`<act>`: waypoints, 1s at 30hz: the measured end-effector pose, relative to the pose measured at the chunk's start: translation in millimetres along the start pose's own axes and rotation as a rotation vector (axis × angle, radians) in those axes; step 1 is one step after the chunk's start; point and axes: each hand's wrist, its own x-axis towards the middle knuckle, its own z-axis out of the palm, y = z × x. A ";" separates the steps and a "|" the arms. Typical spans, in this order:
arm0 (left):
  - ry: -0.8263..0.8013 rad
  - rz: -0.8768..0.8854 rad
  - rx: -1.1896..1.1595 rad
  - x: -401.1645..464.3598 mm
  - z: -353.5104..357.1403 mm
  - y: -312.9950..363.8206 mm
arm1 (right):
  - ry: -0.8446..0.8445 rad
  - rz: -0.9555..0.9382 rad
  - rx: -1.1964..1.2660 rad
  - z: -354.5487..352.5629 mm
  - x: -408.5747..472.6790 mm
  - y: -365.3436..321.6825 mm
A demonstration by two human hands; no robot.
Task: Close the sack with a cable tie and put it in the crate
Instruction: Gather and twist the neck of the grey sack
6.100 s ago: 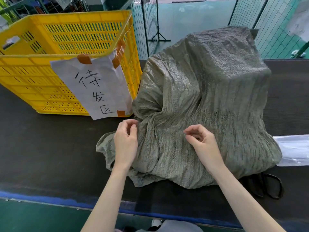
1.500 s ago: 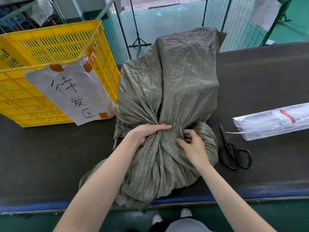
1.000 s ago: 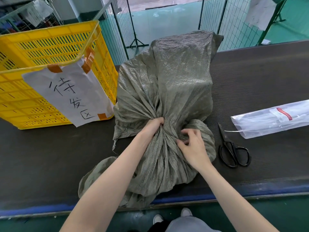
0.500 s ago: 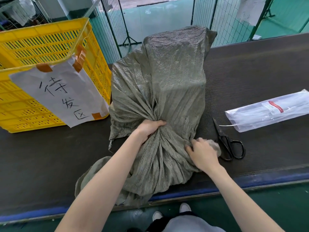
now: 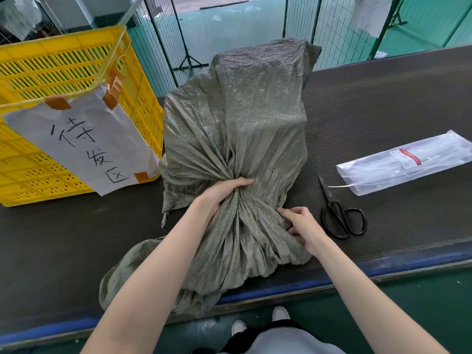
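A grey-green woven sack [image 5: 245,118] lies on the dark table, its loose mouth spilling over the near edge. My left hand [image 5: 222,194] is clenched around the bunched neck of the sack. My right hand [image 5: 301,226] pinches folds of the sack just right of the neck. A yellow slatted crate [image 5: 63,70] stands at the left, a white handwritten paper sign [image 5: 84,141] taped to its rim. A clear bag of white cable ties [image 5: 408,164] lies at the right, one tie poking out of its open end.
Black scissors [image 5: 339,215] lie on the table just right of my right hand. The table's blue front edge [image 5: 383,267] runs below the sack. Wire fence panels [image 5: 319,29] stand behind the table over a green floor.
The sack went from spread loose to gathered at the neck. My left hand has kept its grip there; my right hand shifted outward along the right-side folds.
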 end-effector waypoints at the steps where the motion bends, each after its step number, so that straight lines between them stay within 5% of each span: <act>1: -0.023 -0.004 0.036 -1.1 -1.7 0.7 | -0.035 0.013 0.011 1.2 2.8 -1.2; 5: -0.082 -0.070 0.194 1.8 -7.9 2.3 | -0.220 0.047 0.104 5.8 8.9 -5.1; 11: 0.001 -0.105 0.197 2.7 -4.5 2.4 | -0.139 -0.212 0.251 19.4 -5.7 -16.4; 19: 0.014 0.101 -0.006 9.7 2.5 -4.3 | 0.112 -0.524 -0.122 46.4 -33.5 -24.8; 25: -0.120 -0.077 0.200 1.6 -2.4 3.9 | 0.167 -0.619 -0.161 59.5 -45.6 -24.3; 30: -0.076 -0.084 0.115 0.2 5.5 2.0 | 0.147 -0.623 -0.287 57.7 -51.1 -19.7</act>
